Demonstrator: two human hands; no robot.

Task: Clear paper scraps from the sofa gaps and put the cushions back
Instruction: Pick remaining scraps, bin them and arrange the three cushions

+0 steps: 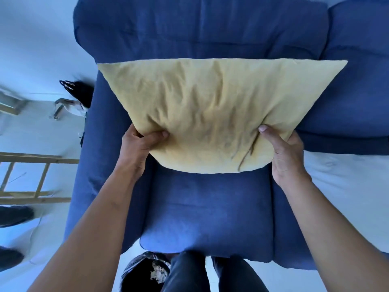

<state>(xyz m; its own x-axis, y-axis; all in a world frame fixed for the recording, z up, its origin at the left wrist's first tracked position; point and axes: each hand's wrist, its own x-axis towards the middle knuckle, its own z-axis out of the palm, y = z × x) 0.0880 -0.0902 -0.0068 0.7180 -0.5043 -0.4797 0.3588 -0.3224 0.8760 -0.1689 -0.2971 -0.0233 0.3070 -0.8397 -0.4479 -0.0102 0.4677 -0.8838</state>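
A person's legs in dark trousers (212, 272) stand at the front edge of a blue armchair-like sofa seat, with a black plastic bag (140, 275) open just to their left on the pale floor (52, 239), crumpled whitish paper scraps (159, 270) visible inside it. Two bare forearms reach forward over the blue seat cushion (207, 216), a smooth, rounded pad of matte woven fabric lying in place between the padded arms of the sofa (202, 28). The left hand (140, 145) grips the near left corner of a yellow cushion (214, 114), thumb pressed into its top face and fingers tucked beneath; the right hand (283, 150) clamps the near right corner the same way, thumb on top. The cushion is soft and heavily creased, its cloth puckered around both thumbs, and it looks like a broad trapezoid widening toward the far side, held over the rear of the seat with its far edge at the foot of the plump blue backrest. To the right, a second blue sofa section (357, 81) adjoins the first. On the left, a light wooden frame (25, 178) stands on the floor, and farther back a dark bag (79, 91) lies beside the sofa arm; the items around it are too blurred to identify.
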